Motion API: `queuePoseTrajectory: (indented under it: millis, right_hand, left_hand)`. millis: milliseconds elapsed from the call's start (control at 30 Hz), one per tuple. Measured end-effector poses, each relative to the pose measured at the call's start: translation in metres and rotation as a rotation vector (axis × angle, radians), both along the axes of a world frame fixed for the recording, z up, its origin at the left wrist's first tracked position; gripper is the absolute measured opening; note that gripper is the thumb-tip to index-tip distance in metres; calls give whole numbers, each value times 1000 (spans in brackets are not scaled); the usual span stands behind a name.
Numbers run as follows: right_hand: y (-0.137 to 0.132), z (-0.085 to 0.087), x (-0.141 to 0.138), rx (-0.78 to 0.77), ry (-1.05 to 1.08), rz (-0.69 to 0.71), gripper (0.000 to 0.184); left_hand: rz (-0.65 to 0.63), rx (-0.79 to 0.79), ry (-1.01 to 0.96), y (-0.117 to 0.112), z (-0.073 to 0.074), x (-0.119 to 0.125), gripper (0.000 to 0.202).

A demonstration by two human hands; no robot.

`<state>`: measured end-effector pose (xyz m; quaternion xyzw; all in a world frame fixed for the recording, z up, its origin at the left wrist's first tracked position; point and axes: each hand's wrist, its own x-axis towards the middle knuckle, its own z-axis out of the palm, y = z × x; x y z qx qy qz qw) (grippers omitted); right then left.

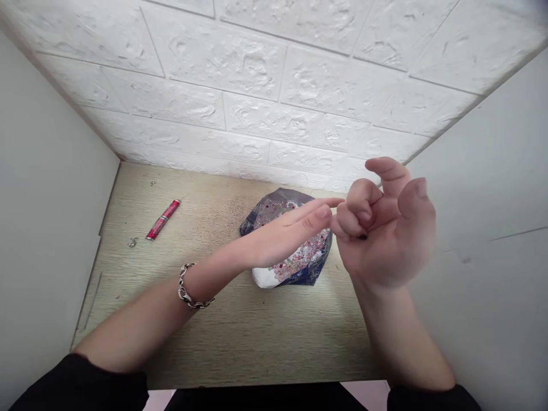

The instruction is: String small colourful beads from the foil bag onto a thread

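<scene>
My left hand (295,228) reaches across from the left with fingers straight and thumb laid along them. Its fingertips meet the curled fingers of my right hand (381,228), and nothing shows in it. Palm up, the right hand has some fingers folded toward the palm, while one finger and the thumb stick out. A tiny dark spot shows beside the folded fingers; I cannot make out what it is. Below and behind the left hand lies a dark blue and grey plastic bag (306,277), spread flat, with many small red, pink and clear beads (310,249) on it.
At the left of the wooden tabletop (240,337) lies a red tube (163,219) with a silver band. Small metal pieces (133,242) are near it. A white brick-patterned wall (257,108) stands behind, with pale panels on both sides. A chain bracelet (185,288) circles my left wrist.
</scene>
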<state>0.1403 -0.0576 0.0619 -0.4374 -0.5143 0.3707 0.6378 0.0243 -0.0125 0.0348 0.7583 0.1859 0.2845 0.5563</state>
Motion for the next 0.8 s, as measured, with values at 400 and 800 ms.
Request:
queuePoseTrajectory:
  millis: [400, 800]
  right_hand:
    - [1, -2, -4, -43, -170, -103, 46]
    - [44, -30, 59, -392, -1047, -255, 52]
  left_hand:
    - [29, -337, 130, -1, 1, -1, 36]
    - [222, -358, 130, 26, -3, -8, 27]
